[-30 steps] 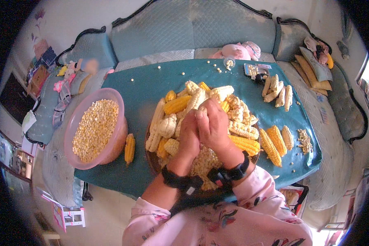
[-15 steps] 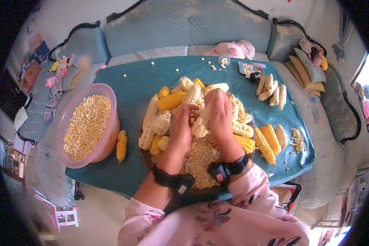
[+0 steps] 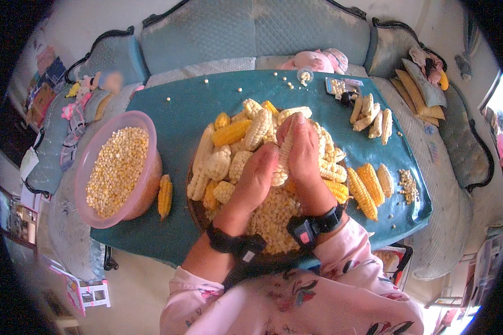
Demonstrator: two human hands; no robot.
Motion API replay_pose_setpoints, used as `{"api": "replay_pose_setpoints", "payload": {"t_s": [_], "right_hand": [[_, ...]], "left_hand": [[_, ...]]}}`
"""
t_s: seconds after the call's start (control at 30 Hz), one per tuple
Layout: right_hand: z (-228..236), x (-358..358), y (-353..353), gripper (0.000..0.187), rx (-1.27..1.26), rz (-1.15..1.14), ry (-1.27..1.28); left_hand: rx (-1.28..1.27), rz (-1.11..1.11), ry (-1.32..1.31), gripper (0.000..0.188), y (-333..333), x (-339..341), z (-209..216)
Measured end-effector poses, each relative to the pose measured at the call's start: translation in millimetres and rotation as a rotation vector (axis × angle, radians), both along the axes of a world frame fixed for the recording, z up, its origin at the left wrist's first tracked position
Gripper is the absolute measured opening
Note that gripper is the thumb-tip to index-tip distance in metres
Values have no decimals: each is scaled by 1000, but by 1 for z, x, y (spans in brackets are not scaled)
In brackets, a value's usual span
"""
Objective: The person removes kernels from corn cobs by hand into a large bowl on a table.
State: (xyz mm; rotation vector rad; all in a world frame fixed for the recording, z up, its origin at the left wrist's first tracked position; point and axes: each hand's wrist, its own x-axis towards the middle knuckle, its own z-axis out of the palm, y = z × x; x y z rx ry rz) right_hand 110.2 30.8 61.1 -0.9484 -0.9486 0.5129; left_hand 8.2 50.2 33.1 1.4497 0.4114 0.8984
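Note:
A white corn cob (image 3: pixel 284 158) stands upright between my two hands over a heap of corn. My left hand (image 3: pixel 258 170) is closed against the cob's near left side, thumb up. From the right, my right hand (image 3: pixel 303 148) wraps round the cob, its fingers covering the far end. Below them, loose pale kernels (image 3: pixel 271 220) fill the near part of a wide round container, its dark rim (image 3: pixel 195 215) partly hidden. White and yellow cobs (image 3: pixel 231 133) pile up around the far side. How much of the held cob is bare cannot be made out.
On the left stands a pink basin (image 3: pixel 154 142) of kernels, with a yellow cob (image 3: pixel 165 196) beside it. Right of the heap lie several cobs (image 3: pixel 363 192) and scattered kernels (image 3: pixel 408 186). Stripped cobs (image 3: pixel 369 117) and a small tray (image 3: pixel 338 87) sit far right on the green tablecloth (image 3: pixel 173 123).
The held cob has turned from a slant to more upright. My left hand has moved slightly right and up, closer to my right hand. The view has shifted a little.

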Motion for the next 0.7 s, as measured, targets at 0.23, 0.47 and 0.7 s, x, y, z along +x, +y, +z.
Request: {"api": "replay_pose_setpoints", "payload": {"t_s": [0.23, 0.47, 0.7], "right_hand": [[9, -10, -10, 39, -25, -88, -194], [6, -15, -13, 38, 24, -86, -195], [2, -13, -9, 34, 127, -66, -30]], "left_hand": [[-178, -112, -75, 36, 3, 1, 1], [-469, -119, -186, 33, -1, 6, 19], [-637, -33, -205, 30, 6, 6, -5]]}}
